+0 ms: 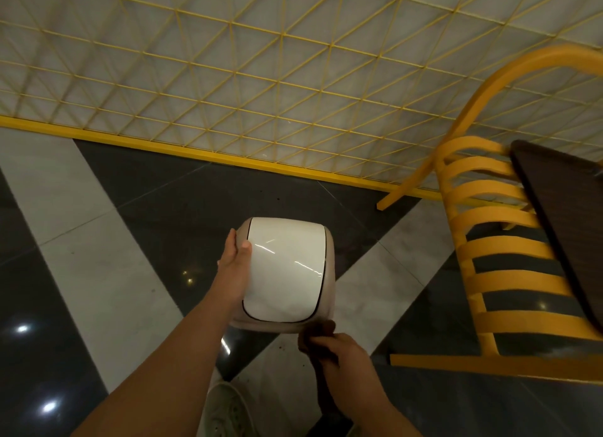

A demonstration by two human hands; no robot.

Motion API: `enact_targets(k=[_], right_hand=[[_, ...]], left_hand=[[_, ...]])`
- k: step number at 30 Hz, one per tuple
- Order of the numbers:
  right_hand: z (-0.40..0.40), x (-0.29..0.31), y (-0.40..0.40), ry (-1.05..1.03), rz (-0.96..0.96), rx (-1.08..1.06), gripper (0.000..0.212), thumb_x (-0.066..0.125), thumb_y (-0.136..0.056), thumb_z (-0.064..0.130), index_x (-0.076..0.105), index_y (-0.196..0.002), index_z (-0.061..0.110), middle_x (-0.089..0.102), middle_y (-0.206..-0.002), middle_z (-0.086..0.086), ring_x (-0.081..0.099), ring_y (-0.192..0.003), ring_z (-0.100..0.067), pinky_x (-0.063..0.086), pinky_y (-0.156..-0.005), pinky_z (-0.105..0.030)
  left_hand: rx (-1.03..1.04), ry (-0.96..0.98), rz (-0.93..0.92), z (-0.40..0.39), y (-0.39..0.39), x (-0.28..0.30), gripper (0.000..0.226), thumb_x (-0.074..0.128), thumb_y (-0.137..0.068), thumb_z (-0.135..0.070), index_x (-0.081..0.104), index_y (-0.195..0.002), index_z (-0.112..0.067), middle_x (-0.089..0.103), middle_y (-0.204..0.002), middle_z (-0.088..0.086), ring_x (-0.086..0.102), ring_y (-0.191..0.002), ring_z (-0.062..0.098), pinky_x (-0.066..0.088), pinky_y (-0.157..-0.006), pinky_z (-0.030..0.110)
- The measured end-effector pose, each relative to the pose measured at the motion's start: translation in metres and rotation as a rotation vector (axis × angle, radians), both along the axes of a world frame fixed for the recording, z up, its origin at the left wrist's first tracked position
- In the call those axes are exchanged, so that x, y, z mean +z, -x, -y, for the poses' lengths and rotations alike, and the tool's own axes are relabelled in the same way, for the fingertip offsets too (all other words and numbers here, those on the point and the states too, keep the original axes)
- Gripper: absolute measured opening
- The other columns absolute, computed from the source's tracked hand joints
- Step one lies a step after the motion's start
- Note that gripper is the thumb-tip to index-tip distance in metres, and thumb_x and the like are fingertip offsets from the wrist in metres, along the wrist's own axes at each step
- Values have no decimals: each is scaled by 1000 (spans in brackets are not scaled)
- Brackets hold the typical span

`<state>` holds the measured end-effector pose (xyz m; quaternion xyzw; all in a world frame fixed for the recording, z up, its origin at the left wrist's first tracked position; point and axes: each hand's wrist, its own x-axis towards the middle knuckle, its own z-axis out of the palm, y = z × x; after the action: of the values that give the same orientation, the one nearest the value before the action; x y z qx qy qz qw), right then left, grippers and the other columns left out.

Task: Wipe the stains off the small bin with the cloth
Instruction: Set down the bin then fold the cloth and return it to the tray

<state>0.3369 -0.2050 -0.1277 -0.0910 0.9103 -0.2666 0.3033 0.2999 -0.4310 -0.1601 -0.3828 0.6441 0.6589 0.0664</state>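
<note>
The small bin (284, 273) is beige with a glossy white swing lid, seen from above in the middle of the view, held above the floor. My left hand (235, 267) grips its left side, thumb resting on the lid's edge. My right hand (339, 355) is below the bin's near edge, shut on a dark brown cloth (318, 335). The cloth's bunched top touches the bin's lower right corner, and its tail hangs down past my wrist. No stains show on the lid from here.
A yellow slatted chair (489, 253) stands at the right, beside a dark brown tabletop (567, 227). A yellow wire-grid partition (228, 87) with a yellow base rail runs across the back. The floor is glossy black and white tile (114, 273). My shoe (225, 410) shows below.
</note>
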Motion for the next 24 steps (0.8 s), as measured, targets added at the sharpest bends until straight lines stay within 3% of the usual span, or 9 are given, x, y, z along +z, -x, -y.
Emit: enact_targets(k=[4, 5, 8, 10, 12, 15, 18, 20, 24], right_hand=[[-4, 22, 12, 322, 339, -511, 24, 54, -93, 14, 66, -112, 23, 68, -98, -5, 64, -89, -21, 54, -77, -29], [-6, 29, 16, 429, 422, -634, 21, 54, -93, 17, 66, -109, 24, 68, -96, -10, 65, -88, -29, 56, -71, -38], [-9, 46, 23, 614, 509, -745, 22, 56, -91, 31, 64, -110, 24, 67, -103, -13, 64, -94, -33, 54, -69, -42], [-4, 54, 24, 711, 497, -773, 32, 55, -89, 41, 60, -114, 21, 66, -107, -9, 63, -98, -30, 52, -73, -40], [5, 65, 26, 737, 521, -794, 40, 53, -90, 43, 54, -116, 13, 64, -102, -7, 62, -90, -26, 50, -64, -33], [16, 82, 22, 807, 469, -690, 28, 49, -94, 36, 55, -116, 21, 59, -100, 4, 59, -87, -15, 48, -48, -19], [23, 91, 19, 829, 262, -435, 33, 43, -98, 22, 56, -122, 41, 55, -120, 18, 55, -105, -1, 49, -62, -9], [22, 95, 21, 836, 148, -401, 39, 50, -95, 16, 52, -123, 43, 59, -121, 18, 58, -106, 1, 52, -72, -13], [15, 100, 31, 773, 120, -456, 51, 65, -86, 21, 43, -126, 43, 63, -112, 13, 63, -102, -9, 57, -80, -29]], left_hand=[[95, -45, -10, 2, -5, 15, 68, 33, -88, -65, -1, -145, -49, 12, -160, 1, 8, -146, 29, 16, -114, 59], [132, -32, -21, 1, -7, 21, 66, 32, -92, -60, 1, -147, -45, 11, -160, 1, 8, -147, 28, 15, -115, 57], [258, 54, 17, -4, -19, 43, 57, 37, -98, -41, 16, -150, -30, 23, -156, 4, 25, -142, 28, 24, -114, 49], [299, 77, 28, -14, -27, 62, 45, 45, -95, -34, 39, -138, -24, 44, -140, 5, 45, -125, 26, 40, -101, 43], [243, 18, 49, -28, -31, 82, 33, 48, -91, -39, 49, -120, -22, 55, -118, 1, 54, -106, 22, 45, -84, 39], [51, -165, 24, -59, -37, 105, 49, 51, -86, -56, 49, -124, -25, 56, -120, 0, 56, -111, 22, 46, -95, 40], [-99, -354, -134, -83, -49, 116, 73, 71, -59, -67, 53, -122, -35, 63, -119, -5, 59, -112, 17, 49, -97, 40], [-61, -388, -184, -85, -52, 119, 63, 78, -63, -54, 56, -119, -37, 67, -115, -4, 63, -108, 17, 52, -93, 39], [57, -483, -163, -80, -49, 127, 29, 63, -87, -25, 61, -116, -26, 72, -107, 2, 68, -100, 22, 57, -79, 38]])
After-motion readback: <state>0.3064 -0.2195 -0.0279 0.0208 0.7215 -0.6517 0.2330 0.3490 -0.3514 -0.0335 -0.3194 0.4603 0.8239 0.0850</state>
